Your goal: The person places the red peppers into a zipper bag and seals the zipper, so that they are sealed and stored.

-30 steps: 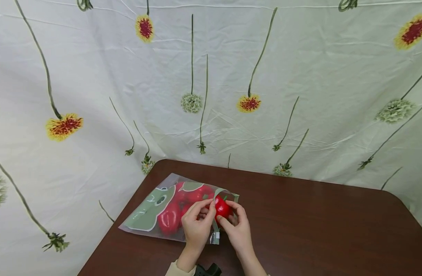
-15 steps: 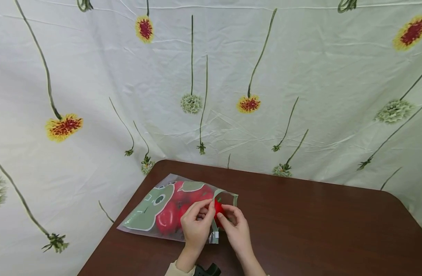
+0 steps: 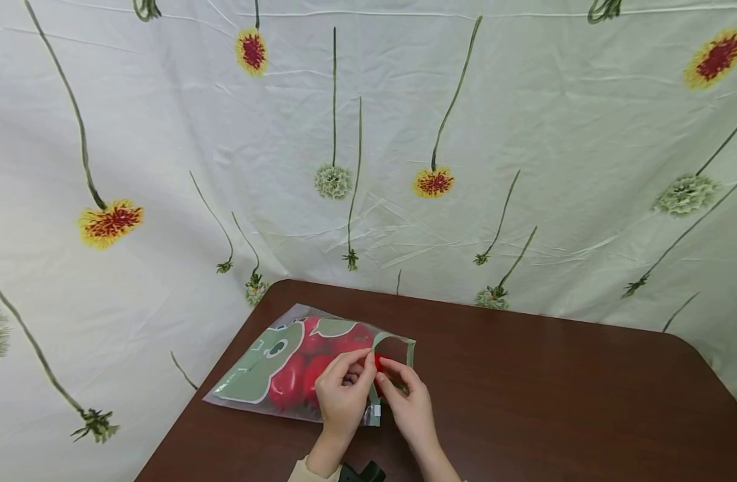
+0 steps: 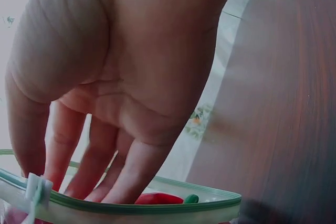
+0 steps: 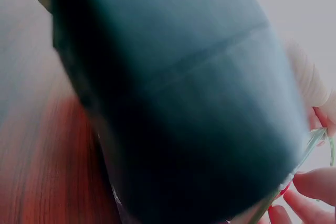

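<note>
A clear zip bag (image 3: 250, 375) with a green cartoon print lies on the table, its green-edged mouth toward the right. Several glossy red bell peppers (image 3: 288, 383) show through it. With thumb and fingers my left hand (image 3: 344, 388) pinches the bag's rim. My right hand (image 3: 413, 405) is at the mouth, thumb and index finger on another red bell pepper (image 3: 378, 362), mostly hidden by the hands. In the left wrist view, fingers reach behind the rim beside the white zip slider (image 4: 38, 195); a green stem (image 4: 191, 199) shows there.
The dark brown table (image 3: 555, 395) has rounded far corners. Behind it hangs a white cloth (image 3: 555, 134) printed with flowers. A black wrist device (image 3: 363, 472) sits at the left wrist; a dark rounded shape (image 5: 178, 103) fills much of the right wrist view.
My right hand has moved slightly left with the red bell pepper, which now sits deeper in the bag's mouth and is mostly covered. The left hand keeps its pinch on the rim.
</note>
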### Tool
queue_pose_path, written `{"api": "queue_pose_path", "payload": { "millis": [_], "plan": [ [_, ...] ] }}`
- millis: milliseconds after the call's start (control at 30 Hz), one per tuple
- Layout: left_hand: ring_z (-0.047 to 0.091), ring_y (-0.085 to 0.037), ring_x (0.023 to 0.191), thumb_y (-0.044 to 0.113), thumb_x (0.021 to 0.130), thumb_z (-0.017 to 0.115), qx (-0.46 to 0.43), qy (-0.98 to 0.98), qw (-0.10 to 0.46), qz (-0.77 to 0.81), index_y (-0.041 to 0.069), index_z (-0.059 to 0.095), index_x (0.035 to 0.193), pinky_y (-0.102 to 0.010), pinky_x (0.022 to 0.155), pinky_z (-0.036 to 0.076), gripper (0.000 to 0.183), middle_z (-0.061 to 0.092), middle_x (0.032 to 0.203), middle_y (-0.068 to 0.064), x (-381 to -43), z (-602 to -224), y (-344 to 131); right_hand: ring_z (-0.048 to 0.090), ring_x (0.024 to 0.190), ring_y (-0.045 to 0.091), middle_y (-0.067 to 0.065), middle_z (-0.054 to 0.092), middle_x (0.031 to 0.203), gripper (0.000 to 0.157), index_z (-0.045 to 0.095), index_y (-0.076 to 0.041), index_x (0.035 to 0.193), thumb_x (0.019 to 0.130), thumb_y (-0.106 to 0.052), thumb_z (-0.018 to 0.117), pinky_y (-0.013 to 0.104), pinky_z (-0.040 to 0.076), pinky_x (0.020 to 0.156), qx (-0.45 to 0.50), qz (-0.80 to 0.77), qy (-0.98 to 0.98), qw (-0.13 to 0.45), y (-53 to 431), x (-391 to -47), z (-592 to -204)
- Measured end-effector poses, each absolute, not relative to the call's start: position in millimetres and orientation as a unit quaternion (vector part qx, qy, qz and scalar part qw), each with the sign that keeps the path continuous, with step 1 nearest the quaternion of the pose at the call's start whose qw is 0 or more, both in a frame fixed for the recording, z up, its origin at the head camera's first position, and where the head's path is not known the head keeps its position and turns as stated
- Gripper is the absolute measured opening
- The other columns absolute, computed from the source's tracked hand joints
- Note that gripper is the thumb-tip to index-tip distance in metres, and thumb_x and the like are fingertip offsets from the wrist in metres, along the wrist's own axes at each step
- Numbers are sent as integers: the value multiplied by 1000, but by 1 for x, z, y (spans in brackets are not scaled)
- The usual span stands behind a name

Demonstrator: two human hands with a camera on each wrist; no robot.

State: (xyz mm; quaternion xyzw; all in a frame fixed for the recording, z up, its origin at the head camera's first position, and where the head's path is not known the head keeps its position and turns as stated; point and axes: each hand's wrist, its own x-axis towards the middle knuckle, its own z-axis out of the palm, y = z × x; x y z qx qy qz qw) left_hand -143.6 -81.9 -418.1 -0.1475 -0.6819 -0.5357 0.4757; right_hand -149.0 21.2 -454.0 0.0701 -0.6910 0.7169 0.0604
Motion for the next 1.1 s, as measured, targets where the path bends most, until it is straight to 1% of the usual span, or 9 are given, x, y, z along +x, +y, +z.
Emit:
{"api": "queue_pose_path", "payload": {
  "millis": [100, 200, 333, 467, 600, 767, 967, 1100],
  "plan": [
    [52, -12, 50, -19, 65, 70, -152, -679, 481, -533, -6, 69, 81, -16, 46, 46, 21, 63, 68, -10, -147, -423, -82, 60, 99, 22, 16, 62, 112, 31, 60, 3, 119, 91, -11, 60, 21, 49, 81, 89, 721, -685, 51, 21, -148, -453],
    [52, -11, 50, -17, 66, 71, -152, -677, 477, -539, -3, 70, 83, -16, 46, 46, 22, 64, 69, -9, -153, -435, -83, 62, 97, 20, 17, 62, 113, 31, 58, 4, 119, 93, -11, 58, 23, 50, 80, 95, 728, -678, 38, 21, -147, -453],
    [53, -10, 52, -12, 69, 73, -152, -681, 467, -542, 1, 72, 86, -15, 47, 46, 22, 65, 71, -6, -160, -449, -85, 62, 97, 15, 18, 61, 114, 32, 57, 4, 119, 93, -12, 58, 24, 51, 76, 76, 734, -674, 22, 25, -148, -452],
    [52, -8, 51, -7, 71, 73, -161, -694, 466, -524, 1, 72, 87, -15, 46, 45, 17, 65, 72, -5, -161, -452, -85, 62, 98, 13, 17, 61, 115, 32, 57, 4, 118, 92, -13, 60, 21, 50, 79, 66, 729, -681, 18, 30, -149, -453],
    [49, -6, 49, -1, 71, 75, -171, -714, 482, -478, 3, 72, 86, -14, 45, 44, 16, 65, 72, -3, -160, -452, -85, 62, 99, 18, 19, 61, 114, 31, 57, 5, 118, 92, -12, 60, 20, 48, 84, 73, 724, -686, 31, 37, -149, -455],
    [48, -4, 48, 4, 69, 77, -182, -722, 498, -444, 8, 73, 86, -13, 44, 43, 18, 66, 75, 1, -158, -451, -89, 63, 98, 26, 23, 61, 112, 30, 56, 8, 117, 91, -8, 59, 20, 49, 82, 81, 713, -694, 50, 49, -148, -457],
    [49, -5, 49, 7, 72, 77, -190, -725, 506, -428, 8, 74, 87, -14, 45, 42, 16, 67, 75, 0, -158, -449, -94, 63, 98, 27, 23, 61, 111, 31, 56, 7, 116, 90, -10, 62, 21, 48, 83, 74, 690, -718, 59, 69, -148, -455],
    [53, -8, 56, 10, 74, 76, -192, -736, 509, -404, 10, 74, 86, -17, 52, 46, 13, 68, 78, 0, -158, -446, -96, 63, 98, 26, 21, 61, 112, 31, 56, 5, 116, 90, -12, 62, 23, 48, 84, 74, 669, -737, 59, 84, -147, -454]
  ]
}}
